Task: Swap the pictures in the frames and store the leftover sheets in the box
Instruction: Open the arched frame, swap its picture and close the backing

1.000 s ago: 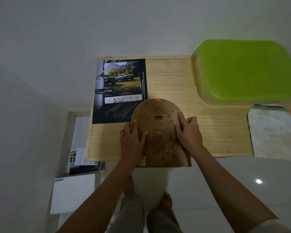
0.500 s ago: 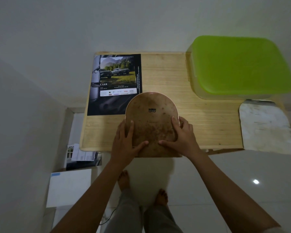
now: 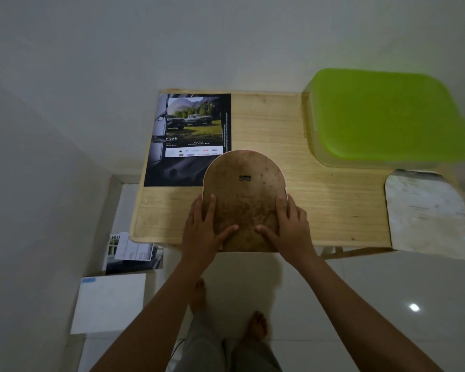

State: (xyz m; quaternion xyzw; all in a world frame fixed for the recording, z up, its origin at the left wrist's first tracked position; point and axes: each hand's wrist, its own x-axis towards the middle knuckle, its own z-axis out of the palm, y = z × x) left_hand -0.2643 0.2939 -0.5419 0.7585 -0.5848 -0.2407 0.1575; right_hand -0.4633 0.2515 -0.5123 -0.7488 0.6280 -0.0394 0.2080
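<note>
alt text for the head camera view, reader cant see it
The left hand and right hand press flat on the brown back of an arched picture frame at the near edge of a wooden table. A truck advert sheet lies behind it on the left; a green-lidded box and a white arched panel sit on the right.

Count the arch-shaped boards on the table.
2: a brown board at the near edge, centre, and a whitish board at the right end of the table. Others may be hidden.
</note>
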